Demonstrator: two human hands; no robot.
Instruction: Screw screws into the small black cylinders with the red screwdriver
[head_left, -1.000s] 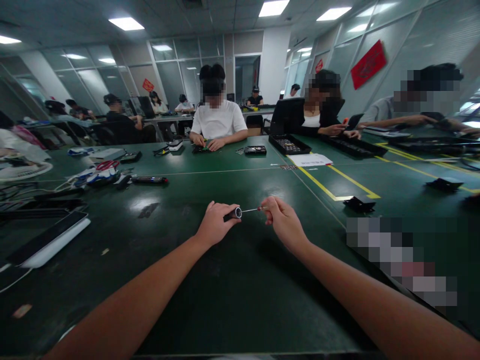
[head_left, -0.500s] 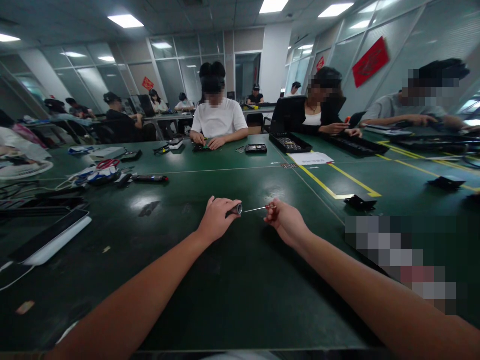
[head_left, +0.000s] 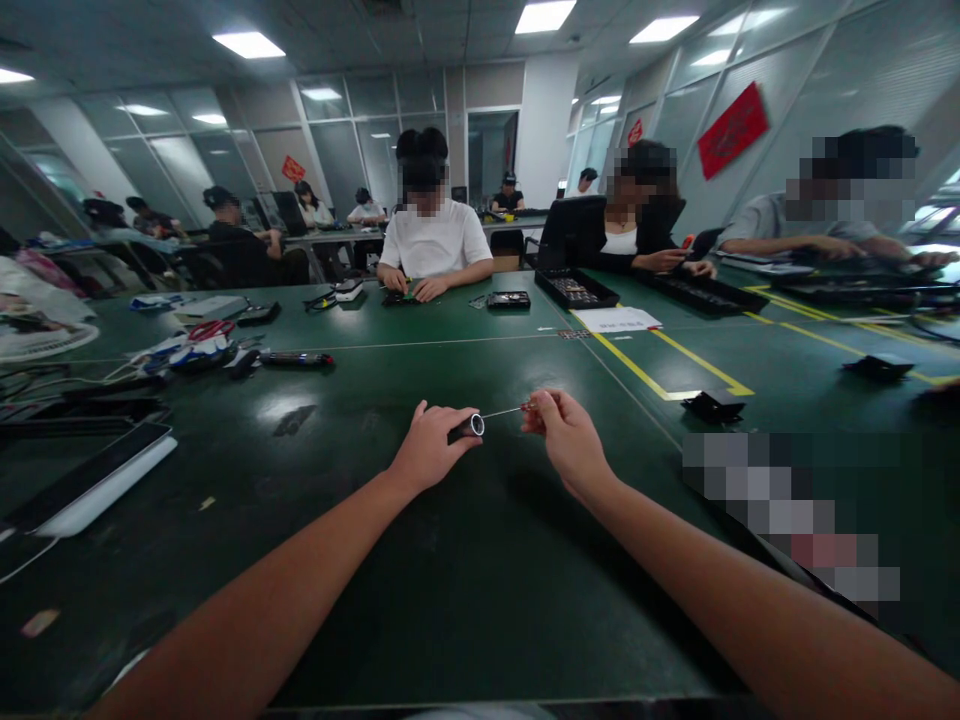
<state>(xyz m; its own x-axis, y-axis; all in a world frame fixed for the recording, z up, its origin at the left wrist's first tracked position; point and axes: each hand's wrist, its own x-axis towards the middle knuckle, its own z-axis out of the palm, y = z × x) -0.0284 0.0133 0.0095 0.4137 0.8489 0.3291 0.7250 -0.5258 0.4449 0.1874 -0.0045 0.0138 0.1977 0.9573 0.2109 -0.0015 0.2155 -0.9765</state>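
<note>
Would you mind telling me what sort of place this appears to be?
It looks like a shared assembly or repair workroom: several people sit at a green table, a black tray holds small pieces, and the right hand grips a slim tool.

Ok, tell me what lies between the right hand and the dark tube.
In the head view, a thin metal shaft extends from the right hand toward the dark tube; whether they touch is unclear.

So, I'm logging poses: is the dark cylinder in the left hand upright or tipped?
Tipped: the left hand holds the dark cylinder sideways, its round rimmed end turned toward the right hand's side, not up.
</note>
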